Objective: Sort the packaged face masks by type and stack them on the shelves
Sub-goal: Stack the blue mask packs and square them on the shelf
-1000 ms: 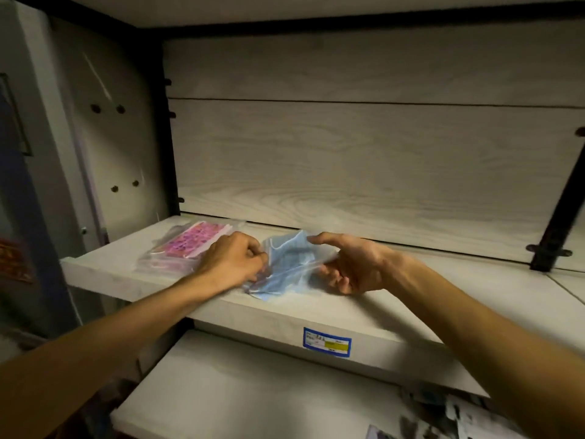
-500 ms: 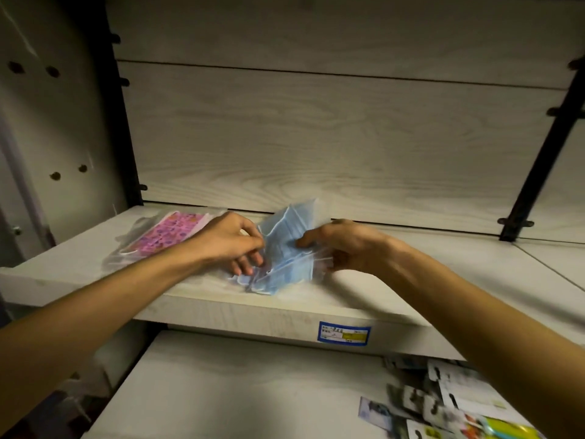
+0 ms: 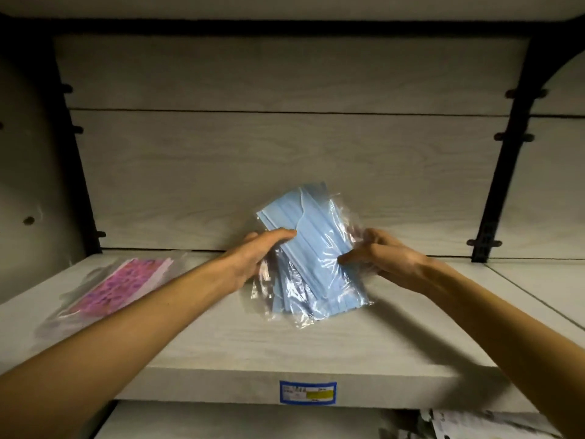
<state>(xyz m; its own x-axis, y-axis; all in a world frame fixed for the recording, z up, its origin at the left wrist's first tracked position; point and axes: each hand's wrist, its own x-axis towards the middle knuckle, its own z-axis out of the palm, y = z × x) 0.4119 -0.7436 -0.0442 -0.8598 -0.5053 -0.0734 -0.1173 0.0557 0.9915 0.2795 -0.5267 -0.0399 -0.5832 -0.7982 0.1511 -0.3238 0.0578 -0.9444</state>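
Shelving unit w/ pale grey wood-grain boards. Back panel (image 3: 285, 160) is made of horizontal planks, thin dark seam running across btwn two of them. Black metal uprights stand at left (image 3: 74, 160) and right (image 3: 506, 172), w/ small dark bracket pegs sticking out along them. Main shelf board (image 3: 253, 343) is thick, same grain; a blue-bordered price label (image 3: 307, 392) w/ yellow patch is stuck on its front edge. Another board (image 3: 285, 7) closes the bay overhead, dark strip under it. Left side panel (image 3: 28, 185) has small round holes. Lower shelf (image 3: 237, 423) shows below. Light is dim, corners dark.
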